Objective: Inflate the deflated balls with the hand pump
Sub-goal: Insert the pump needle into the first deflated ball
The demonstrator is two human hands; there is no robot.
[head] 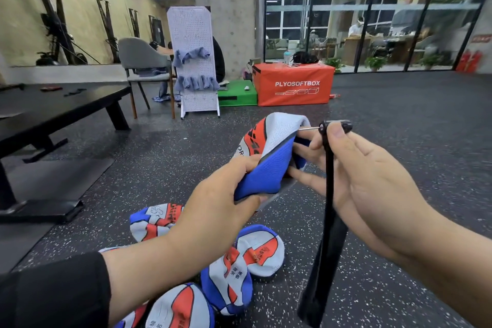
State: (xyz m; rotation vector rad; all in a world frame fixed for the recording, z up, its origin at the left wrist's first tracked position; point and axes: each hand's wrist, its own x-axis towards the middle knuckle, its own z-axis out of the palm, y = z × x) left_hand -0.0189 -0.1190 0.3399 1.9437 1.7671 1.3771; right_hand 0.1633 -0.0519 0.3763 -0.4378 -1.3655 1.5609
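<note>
Gripping a flat, folded ball (269, 160) up in the air, the left hand (221, 194) has its fingers clamped on the blue panel. The right hand (372, 181) pinches the pump (326, 234) near its needle (308, 128), fingertips touching the ball. More flat balls (239, 269) lie below on the floor (399, 114).

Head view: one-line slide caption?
Left hand grips a flat ball; right hand holds the pump needle at it.
</note>
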